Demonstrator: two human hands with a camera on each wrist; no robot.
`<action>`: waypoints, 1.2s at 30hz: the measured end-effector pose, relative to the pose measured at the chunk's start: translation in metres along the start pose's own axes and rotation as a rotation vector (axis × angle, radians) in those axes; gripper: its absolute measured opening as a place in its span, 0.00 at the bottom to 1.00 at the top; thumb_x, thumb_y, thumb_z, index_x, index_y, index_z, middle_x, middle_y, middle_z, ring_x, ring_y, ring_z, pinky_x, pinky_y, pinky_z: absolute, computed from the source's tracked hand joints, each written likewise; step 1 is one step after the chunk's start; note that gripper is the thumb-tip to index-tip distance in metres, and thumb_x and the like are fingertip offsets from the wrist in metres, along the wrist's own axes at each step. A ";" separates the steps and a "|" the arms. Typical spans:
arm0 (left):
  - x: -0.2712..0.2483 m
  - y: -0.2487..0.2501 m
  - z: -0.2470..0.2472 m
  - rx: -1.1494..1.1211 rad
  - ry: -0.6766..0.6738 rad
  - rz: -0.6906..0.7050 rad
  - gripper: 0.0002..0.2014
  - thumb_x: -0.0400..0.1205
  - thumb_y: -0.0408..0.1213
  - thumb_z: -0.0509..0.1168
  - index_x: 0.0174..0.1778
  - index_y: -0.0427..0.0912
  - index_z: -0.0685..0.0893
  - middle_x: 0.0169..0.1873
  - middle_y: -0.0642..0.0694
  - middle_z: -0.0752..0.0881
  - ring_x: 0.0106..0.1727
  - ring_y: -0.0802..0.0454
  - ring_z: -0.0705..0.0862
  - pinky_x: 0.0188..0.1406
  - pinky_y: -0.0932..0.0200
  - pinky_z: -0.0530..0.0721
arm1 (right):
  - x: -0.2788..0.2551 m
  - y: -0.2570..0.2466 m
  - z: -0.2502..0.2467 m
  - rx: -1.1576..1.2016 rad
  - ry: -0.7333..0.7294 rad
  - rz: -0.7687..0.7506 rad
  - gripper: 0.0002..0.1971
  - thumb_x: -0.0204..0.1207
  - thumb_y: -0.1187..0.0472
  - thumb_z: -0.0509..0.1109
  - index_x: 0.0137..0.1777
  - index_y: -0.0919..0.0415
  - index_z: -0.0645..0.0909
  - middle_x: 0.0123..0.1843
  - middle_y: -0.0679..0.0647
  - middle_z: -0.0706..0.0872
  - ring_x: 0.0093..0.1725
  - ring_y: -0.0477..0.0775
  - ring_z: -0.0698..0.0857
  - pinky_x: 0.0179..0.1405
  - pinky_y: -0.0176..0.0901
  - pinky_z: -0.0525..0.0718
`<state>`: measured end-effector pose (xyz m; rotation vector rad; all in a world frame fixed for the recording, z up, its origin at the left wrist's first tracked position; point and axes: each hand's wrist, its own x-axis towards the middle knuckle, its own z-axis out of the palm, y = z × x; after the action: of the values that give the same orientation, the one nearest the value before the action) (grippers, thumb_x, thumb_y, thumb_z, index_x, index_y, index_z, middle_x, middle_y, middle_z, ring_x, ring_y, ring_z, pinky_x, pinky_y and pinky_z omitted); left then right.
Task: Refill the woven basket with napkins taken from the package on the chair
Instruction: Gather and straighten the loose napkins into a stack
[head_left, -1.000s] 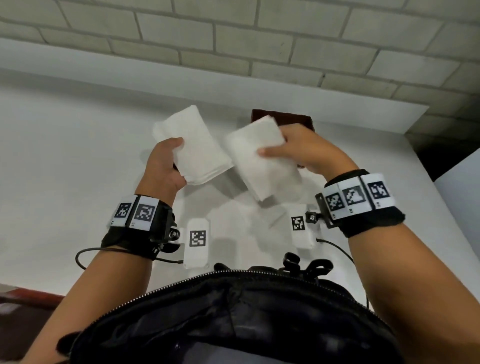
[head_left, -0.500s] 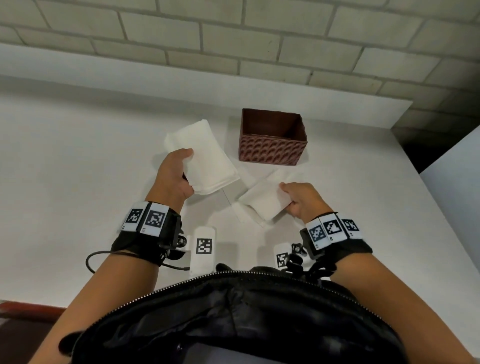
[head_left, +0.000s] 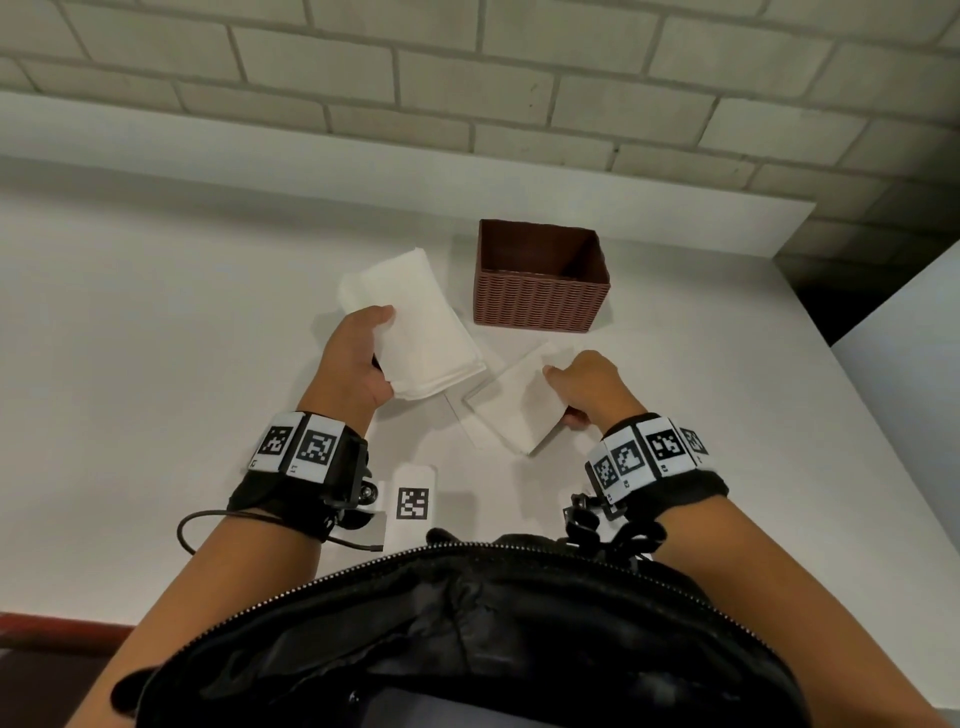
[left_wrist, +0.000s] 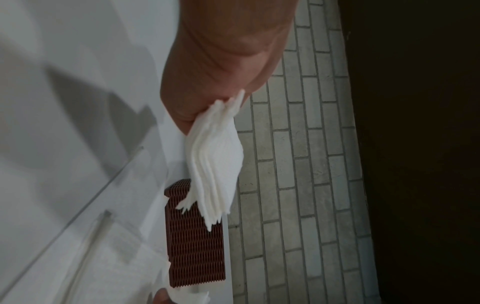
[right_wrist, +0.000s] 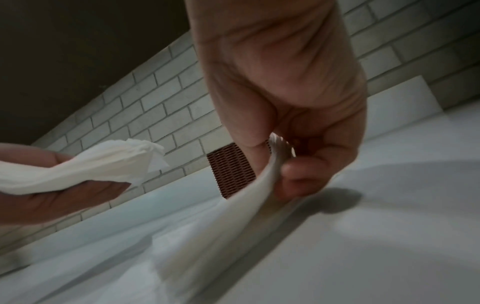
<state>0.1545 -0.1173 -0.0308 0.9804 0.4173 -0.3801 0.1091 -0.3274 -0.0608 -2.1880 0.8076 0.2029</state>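
The head camera is looking steeply down at the white table (head_left: 156, 338), brick wall (head_left: 467, 62) at twelve o'clock. Both wrist cameras are sitting close behind the fingers, sharing the woven basket (left_wrist: 197, 246) and wall.

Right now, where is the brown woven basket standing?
In the head view the woven basket stands on the white table near the brick wall, beyond the right hand and to the right of the napkin stack in the left hand.
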 end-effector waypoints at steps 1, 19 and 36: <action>0.000 0.000 0.000 -0.001 -0.001 -0.001 0.04 0.81 0.30 0.62 0.47 0.41 0.80 0.44 0.43 0.85 0.45 0.43 0.84 0.40 0.44 0.83 | 0.001 0.001 0.001 -0.076 0.009 -0.003 0.17 0.79 0.52 0.64 0.52 0.68 0.78 0.44 0.62 0.84 0.38 0.55 0.88 0.38 0.44 0.86; -0.002 0.007 -0.006 -0.016 0.035 0.014 0.08 0.80 0.28 0.61 0.53 0.40 0.80 0.43 0.43 0.84 0.44 0.43 0.84 0.39 0.46 0.83 | -0.003 -0.027 -0.033 0.490 -0.136 -0.047 0.14 0.75 0.65 0.70 0.59 0.61 0.76 0.48 0.54 0.86 0.46 0.54 0.84 0.43 0.44 0.82; -0.008 0.011 -0.020 -0.037 0.120 0.011 0.08 0.79 0.27 0.60 0.51 0.42 0.79 0.43 0.43 0.83 0.44 0.42 0.83 0.37 0.44 0.82 | 0.017 -0.051 0.014 -0.259 -0.308 -0.441 0.20 0.71 0.55 0.77 0.57 0.68 0.83 0.54 0.60 0.87 0.52 0.57 0.84 0.43 0.40 0.77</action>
<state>0.1496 -0.0934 -0.0286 0.9720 0.5252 -0.3034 0.1551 -0.3003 -0.0453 -2.4331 0.1237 0.4258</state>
